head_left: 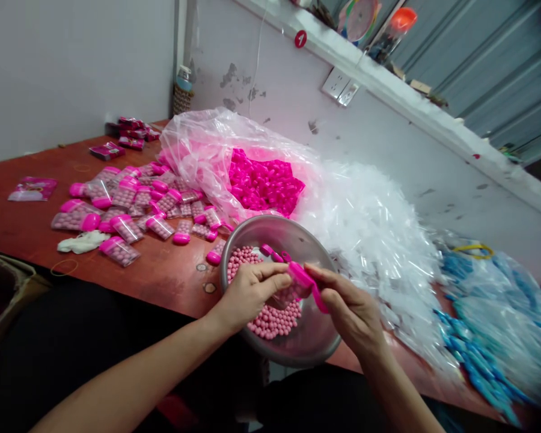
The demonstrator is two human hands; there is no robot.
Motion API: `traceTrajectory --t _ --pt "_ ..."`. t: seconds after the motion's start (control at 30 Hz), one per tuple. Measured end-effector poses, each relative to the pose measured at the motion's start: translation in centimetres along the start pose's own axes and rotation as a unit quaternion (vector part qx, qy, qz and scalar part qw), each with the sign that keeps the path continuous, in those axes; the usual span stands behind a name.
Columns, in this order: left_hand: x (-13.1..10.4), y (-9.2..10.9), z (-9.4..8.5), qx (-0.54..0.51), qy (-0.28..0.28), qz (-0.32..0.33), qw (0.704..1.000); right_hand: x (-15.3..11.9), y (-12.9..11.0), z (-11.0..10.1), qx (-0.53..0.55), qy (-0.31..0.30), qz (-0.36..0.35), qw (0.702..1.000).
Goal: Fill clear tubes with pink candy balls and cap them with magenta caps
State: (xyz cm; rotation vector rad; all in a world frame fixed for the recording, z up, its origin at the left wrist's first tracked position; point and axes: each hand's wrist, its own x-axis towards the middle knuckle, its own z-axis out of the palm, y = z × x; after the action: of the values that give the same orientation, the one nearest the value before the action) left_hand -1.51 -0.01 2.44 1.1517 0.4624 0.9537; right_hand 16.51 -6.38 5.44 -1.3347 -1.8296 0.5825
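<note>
Over the steel bowl [313, 337] at the table's [162, 273] near edge, both hands meet on one small clear tube [293, 293] filled with pink beads. The left hand [247, 294] has its fingers [277, 273] pinched round the tube, while the right hand [349, 310] grips a bright pink cap [309, 284] at the tube's end. The cap looks partly seated, so the sound way is probably to hold the tube steady above the bowl, keep the cap square to the mouth, and press evenly; loose pink beads [270, 319] inside the bowl would catch any spill. Left of the bowl lie finished capped tubes [130, 207]. Behind the bowl sits a bag of pink caps [264, 183], with empty clear tubes [379, 240] heaped to the bowl's right.
</note>
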Motion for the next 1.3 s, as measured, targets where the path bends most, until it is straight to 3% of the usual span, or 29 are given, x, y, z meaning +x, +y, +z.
traceTrajectory --t 0.13,0.23,0.3,0.5,0.67,0.77,0.9,0.97,1.17,1.23,1.3 --pt "0.4 -0.1 -0.5 -0.099 0.040 -0.041 0.993 -0.8 1.9 0.5 0.226 0.022 0.108 0.968" --pt "0.3 0.0 -0.6 -0.051 -0.010 -0.024 0.998 -0.1 2.2 1.1 0.232 0.062 0.138 0.961" --pt "0.2 0.1 -0.5 -0.029 -0.032 -0.015 0.999 0.6 1.7 1.4 0.240 0.052 0.155 0.957" --pt "0.6 -0.4 -0.7 -0.117 0.039 -0.049 0.991 0.8 1.0 1.9 0.349 0.033 0.202 0.915" --pt "0.5 -0.3 -0.7 0.017 0.014 0.005 1.000 0.8 1.4 2.6 0.397 0.049 0.178 0.899" --pt "0.2 -0.3 -0.6 0.116 0.000 0.044 0.992 1.5 0.6 2.7 0.418 0.024 0.218 0.881" --pt "-0.1 -1.0 -0.7 0.197 0.020 0.082 0.977 1.7 -0.6 2.7 0.504 -0.070 0.310 0.803" --pt "-0.1 -1.4 -0.8 0.222 0.023 0.102 0.969 1.6 -0.7 2.9 0.537 -0.077 0.317 0.778" --pt "-0.3 -2.4 -0.7 0.296 0.027 0.158 0.942 1.1 0.1 4.2 0.570 -0.027 0.292 0.768" --pt "-0.5 -2.2 -0.4 0.311 0.024 0.147 0.939 0.9 -0.2 4.2 0.553 -0.029 0.291 0.781" --pt "-0.3 -1.6 -0.6 0.329 0.040 0.138 0.933 0.6 -0.7 3.6 0.517 -0.035 0.266 0.813"
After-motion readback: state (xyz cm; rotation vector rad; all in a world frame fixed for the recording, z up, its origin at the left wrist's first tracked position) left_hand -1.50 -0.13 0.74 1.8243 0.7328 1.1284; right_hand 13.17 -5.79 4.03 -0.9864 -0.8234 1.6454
